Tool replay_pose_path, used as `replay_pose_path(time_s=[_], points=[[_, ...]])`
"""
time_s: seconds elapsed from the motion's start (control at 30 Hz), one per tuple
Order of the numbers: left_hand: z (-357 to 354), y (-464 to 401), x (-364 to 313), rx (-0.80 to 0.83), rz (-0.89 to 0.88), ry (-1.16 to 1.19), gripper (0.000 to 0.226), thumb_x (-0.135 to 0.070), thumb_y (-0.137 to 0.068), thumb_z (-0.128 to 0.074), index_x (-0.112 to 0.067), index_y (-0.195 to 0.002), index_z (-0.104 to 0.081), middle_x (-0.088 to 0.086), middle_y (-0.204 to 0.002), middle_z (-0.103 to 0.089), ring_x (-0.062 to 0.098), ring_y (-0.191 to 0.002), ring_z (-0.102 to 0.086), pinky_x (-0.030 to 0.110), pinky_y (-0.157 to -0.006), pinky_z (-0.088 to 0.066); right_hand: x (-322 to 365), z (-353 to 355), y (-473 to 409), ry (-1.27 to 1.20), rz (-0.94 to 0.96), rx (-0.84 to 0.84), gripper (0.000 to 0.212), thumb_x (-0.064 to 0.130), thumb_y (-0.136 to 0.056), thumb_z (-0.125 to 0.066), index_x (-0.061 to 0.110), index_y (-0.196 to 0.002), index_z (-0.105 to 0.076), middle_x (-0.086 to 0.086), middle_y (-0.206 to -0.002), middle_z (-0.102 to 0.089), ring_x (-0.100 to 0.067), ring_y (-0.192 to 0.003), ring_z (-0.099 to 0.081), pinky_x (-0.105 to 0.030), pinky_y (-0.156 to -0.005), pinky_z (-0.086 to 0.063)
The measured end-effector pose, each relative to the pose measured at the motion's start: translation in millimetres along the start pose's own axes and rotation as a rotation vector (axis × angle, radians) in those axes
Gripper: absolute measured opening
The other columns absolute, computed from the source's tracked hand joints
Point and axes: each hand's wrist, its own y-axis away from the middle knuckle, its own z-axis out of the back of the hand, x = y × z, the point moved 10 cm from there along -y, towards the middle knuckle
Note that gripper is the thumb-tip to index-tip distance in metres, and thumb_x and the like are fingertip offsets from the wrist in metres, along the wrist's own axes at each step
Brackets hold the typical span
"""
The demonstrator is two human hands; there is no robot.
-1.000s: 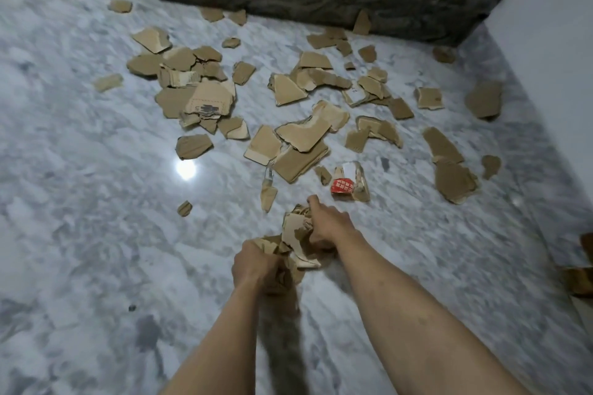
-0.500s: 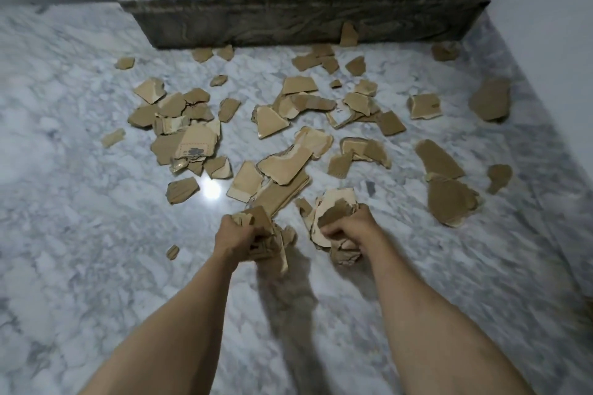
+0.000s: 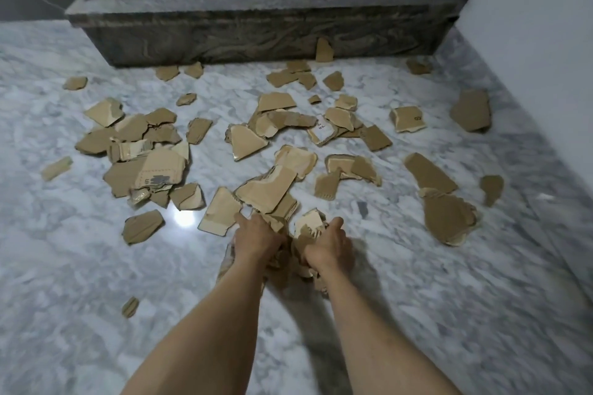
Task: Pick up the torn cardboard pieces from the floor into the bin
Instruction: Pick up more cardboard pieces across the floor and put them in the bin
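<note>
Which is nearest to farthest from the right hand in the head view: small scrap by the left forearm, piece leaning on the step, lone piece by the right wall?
From the right hand:
1. Small scrap, near left.
2. Piece leaning on the step, far centre.
3. Lone piece by the wall, far right.
2 and 3 are close to call.

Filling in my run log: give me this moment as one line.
left hand: shut on cardboard pieces | right hand: shut on cardboard pieces | scattered pieces: on marble floor | bin: not visible

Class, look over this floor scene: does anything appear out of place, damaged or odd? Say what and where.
Torn cardboard pieces lie scattered across the marble floor, ragged-edged and overlapping. One piece leans upright against the dark stone step. Both hands, left hand and right hand, clutch crumpled scraps. No bin is visible.
</note>
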Motion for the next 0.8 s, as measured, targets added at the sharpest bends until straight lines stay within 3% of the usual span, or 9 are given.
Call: replay_pose_path(time_s=[0.13, 0.3, 0.43, 0.5, 0.57, 0.63, 0.73, 0.8], points=[[-5.2, -3.7, -1.7, -0.005, -0.054, -0.006, 0.078, -0.038, -0.076, -0.081, -0.007, -0.135, -0.040, 0.019, -0.145, -0.031, 0.044, -0.119, -0.054, 0.046, -0.095, -0.049, -6.7, -2.1, -2.8, -0.049, -0.035, 0.070, 0.062, 0.013, -0.077, -0.074, 0.022, -0.115, -0.025, -0.005, -0.102, -0.061, -0.031, -0.087, -0.063, -0.037, -0.068, -0.054], [-7.0, 9.7, 2.9, 0.022, -0.039, 0.006, 0.070, -0.039, -0.075, -0.080, -0.008, -0.127, -0.045, 0.013, -0.126, -0.055, 0.035, -0.116, -0.057, 0.038, -0.087, -0.048, -17.6, -6.1, 3.8, -0.266, -0.052, 0.197, 0.080, 0.001, -0.059, -0.086, 0.020, -0.114, -0.031, -0.004, -0.097, -0.058, -0.027, -0.086, -0.062, -0.044, -0.078, -0.060], [-4.6, 10.0, 0.1, 0.005, -0.042, -0.042, 0.055, -0.034, -0.078, -0.075, -0.010, -0.121, -0.051, 0.010, -0.120, -0.058, 0.032, -0.112, -0.060, 0.037, -0.083, -0.048, -24.6, -2.2, -0.5, -0.408, -0.027, 0.239, 0.077, -0.009, -0.061, -0.086, 0.011, -0.118, -0.040, -0.009, -0.105, -0.062, -0.015, -0.078, -0.059, -0.025, -0.053, -0.052], [-3.6, 10.6, -2.3, 0.019, -0.056, -0.109, 0.047, -0.032, -0.078, -0.072, -0.011, -0.117, -0.055, 0.009, -0.116, -0.060, 0.031, -0.108, -0.062, 0.037, -0.081, -0.050, -28.9, 6.9, -2.4, -0.431, -0.044, 0.220, 0.083, -0.009, -0.059, -0.086, 0.009, -0.124, -0.039, -0.011, -0.110, -0.061, -0.017, -0.079, -0.059, -0.028, -0.060, -0.055], [-5.8, 14.1, -2.7, 0.055, -0.072, -0.151, 0.040, -0.032, -0.080, -0.069, -0.014, -0.113, -0.058, 0.007, -0.114, -0.062, 0.029, -0.105, -0.063, 0.035, -0.078, -0.051, -36.4, 22.4, -4.2, -0.476, -0.093, 0.171, 0.094, -0.009, -0.059, -0.086, 0.006, -0.134, -0.033, -0.015, -0.122, -0.057, -0.026, -0.091, -0.061, -0.039, -0.079, -0.058], [-11.0, 16.2, -2.0, 0.108, -0.095, -0.178, 0.040, -0.034, -0.079, -0.071, -0.015, -0.113, -0.060, 0.007, -0.113, -0.064, 0.027, -0.103, -0.064, 0.033, -0.076, -0.051, -40.6, 38.4, -10.2, -0.577, -0.125, 0.161, 0.098, -0.006, -0.061, -0.088, -0.001, -0.141, -0.033, -0.015, -0.126, -0.057, -0.027, -0.093, -0.062, -0.036, -0.080, -0.054], [-12.6, 15.5, -1.6, 0.231, -0.128, -0.167, 0.044, -0.034, -0.070, -0.083, -0.013, -0.104, -0.065, 0.006, -0.105, -0.068, 0.024, -0.093, -0.064, 0.031, -0.075, -0.053, -31.5, 34.3, -14.0, -0.709, -0.135, 0.359, 0.086, 0.016, -0.038, -0.099, -0.004, -0.117, -0.069, -0.016, -0.109, -0.073, -0.025, -0.085, -0.067, -0.040, -0.087, -0.053], [1.8, 14.0, 9.1, 0.272, -0.098, -0.065, 0.038, -0.031, -0.065, -0.087, -0.012, -0.093, -0.068, 0.005, -0.095, -0.068, 0.022, -0.086, -0.063, 0.030, -0.073, -0.055, -16.4, 26.0, -13.2, -0.718, -0.112, 0.416, 0.062, 0.009, -0.050, -0.095, -0.002, -0.108, -0.074, -0.016, -0.098, -0.077, -0.027, -0.088, -0.072, -0.040, -0.090, -0.056]])
